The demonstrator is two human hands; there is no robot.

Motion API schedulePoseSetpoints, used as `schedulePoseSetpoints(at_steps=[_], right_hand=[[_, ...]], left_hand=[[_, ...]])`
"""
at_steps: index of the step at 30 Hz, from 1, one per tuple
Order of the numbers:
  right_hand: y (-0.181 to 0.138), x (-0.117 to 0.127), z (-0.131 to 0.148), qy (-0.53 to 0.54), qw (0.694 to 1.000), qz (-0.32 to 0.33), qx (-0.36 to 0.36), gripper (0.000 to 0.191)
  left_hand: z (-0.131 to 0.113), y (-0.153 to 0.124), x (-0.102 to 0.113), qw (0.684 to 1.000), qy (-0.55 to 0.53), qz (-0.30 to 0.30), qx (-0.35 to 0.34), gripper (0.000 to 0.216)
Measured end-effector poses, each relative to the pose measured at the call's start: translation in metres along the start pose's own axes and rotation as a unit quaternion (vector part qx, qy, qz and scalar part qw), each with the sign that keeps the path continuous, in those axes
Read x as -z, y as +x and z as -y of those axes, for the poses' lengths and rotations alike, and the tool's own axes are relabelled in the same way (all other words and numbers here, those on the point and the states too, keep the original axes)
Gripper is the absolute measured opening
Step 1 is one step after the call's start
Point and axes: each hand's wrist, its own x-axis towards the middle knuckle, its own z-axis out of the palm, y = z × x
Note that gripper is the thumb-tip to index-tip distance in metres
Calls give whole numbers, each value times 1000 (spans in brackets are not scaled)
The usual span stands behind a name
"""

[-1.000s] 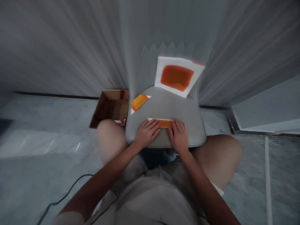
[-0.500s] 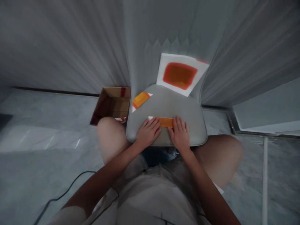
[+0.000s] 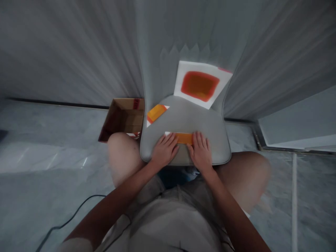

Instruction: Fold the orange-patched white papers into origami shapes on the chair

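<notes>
A narrow folded strip of paper (image 3: 184,138), orange with a white end, lies flat on the grey chair seat (image 3: 181,120) near its front edge. My left hand (image 3: 166,148) rests on the strip's left part, fingers stretched out flat. On its right end lies my right hand (image 3: 201,150), also flat with fingers extended. Both hands cover the strip's ends. Farther back on the left of the seat is a smaller folded paper piece (image 3: 156,114), orange with white corners. A white sheet with an orange-red patch (image 3: 200,85) leans against the chair back.
An open cardboard box (image 3: 119,119) stands on the floor left of the chair, with some red and white paper inside. A black cable (image 3: 76,210) runs across the floor at lower left. Grey curtains (image 3: 68,52) hang behind the chair.
The whole view has shifted slightly. Both hands stay flat on the paper strip, and the other papers keep their places on the chair.
</notes>
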Motion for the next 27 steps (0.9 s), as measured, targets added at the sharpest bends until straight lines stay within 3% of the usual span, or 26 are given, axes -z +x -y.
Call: schedulePoseSetpoints(at_steps=[27], right_hand=[[0, -2, 2, 7, 1000, -7, -8, 71]], left_hand=[[3, 2, -1, 1000, -22, -7, -7, 52]])
